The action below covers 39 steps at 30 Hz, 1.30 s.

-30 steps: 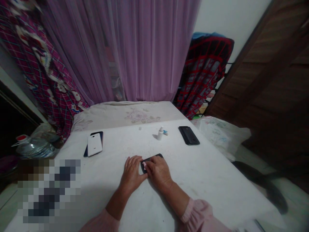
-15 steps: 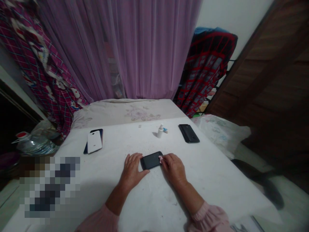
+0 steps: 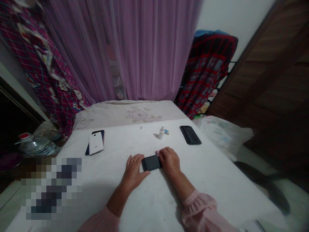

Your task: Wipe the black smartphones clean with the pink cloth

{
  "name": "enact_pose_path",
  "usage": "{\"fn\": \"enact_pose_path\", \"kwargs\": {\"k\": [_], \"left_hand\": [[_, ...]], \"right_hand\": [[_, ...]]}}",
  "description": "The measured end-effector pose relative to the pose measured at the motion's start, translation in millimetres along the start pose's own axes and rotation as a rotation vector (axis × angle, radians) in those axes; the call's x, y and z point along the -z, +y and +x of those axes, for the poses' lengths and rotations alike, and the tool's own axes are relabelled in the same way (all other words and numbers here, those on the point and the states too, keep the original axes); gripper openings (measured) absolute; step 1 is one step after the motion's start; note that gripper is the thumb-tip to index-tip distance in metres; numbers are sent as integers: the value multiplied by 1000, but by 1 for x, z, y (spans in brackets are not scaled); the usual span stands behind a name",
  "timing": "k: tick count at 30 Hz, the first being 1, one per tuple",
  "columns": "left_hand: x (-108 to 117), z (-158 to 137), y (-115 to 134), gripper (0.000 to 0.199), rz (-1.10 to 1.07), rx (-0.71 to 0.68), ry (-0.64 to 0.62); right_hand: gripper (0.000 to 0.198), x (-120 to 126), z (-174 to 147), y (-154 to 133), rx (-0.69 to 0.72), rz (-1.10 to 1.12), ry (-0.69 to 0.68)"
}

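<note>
Bracing the flat black phone (image 3: 151,163) at six o'clock, the left hand (image 3: 133,168) is gripping its nine-o'clock end; the right hand (image 3: 170,161) is pinching a pink, cloth-like scrap (image 3: 157,153) by its one-o'clock edge, apparently a wiping step, likely needing steady pressure next. A white-cloth-covered tabletop (image 3: 212,187) is stretching toward purple curtains (image 3: 152,48) at twelve o'clock.

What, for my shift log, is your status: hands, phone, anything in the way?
Left hand steadying dark phone, screen up. Right hand pinching pink scrap at phone's right end. No visible obstruction; white bottle stands beyond, apart.
</note>
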<state>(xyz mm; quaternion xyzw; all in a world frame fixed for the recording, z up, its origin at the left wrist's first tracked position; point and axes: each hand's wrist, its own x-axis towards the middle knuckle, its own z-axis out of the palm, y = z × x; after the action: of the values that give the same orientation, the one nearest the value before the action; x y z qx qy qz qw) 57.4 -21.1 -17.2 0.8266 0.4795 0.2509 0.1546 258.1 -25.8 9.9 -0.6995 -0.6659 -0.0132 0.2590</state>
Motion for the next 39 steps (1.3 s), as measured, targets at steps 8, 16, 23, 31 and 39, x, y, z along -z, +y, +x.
{"fn": "enact_pose_path", "kwargs": {"k": [8,16,23,31,39], "left_hand": [[-4,0,-1,54,26,17,16],[-2,2,0,59,54,87,-47],[-4,1,-2,55,20,88,-16],[-5,2,-4,54,56,56,-13],[-4,1,-8,56,84,11,-15]], "right_hand": [[18,-12,-5,-27,130,9,12],[11,-21,-7,-38,239,28,26],[8,-18,-13,-35,370,72,-9],[9,-9,-19,-28,485,155,-89],[14,8,-19,-11,379,255,-172]]}}
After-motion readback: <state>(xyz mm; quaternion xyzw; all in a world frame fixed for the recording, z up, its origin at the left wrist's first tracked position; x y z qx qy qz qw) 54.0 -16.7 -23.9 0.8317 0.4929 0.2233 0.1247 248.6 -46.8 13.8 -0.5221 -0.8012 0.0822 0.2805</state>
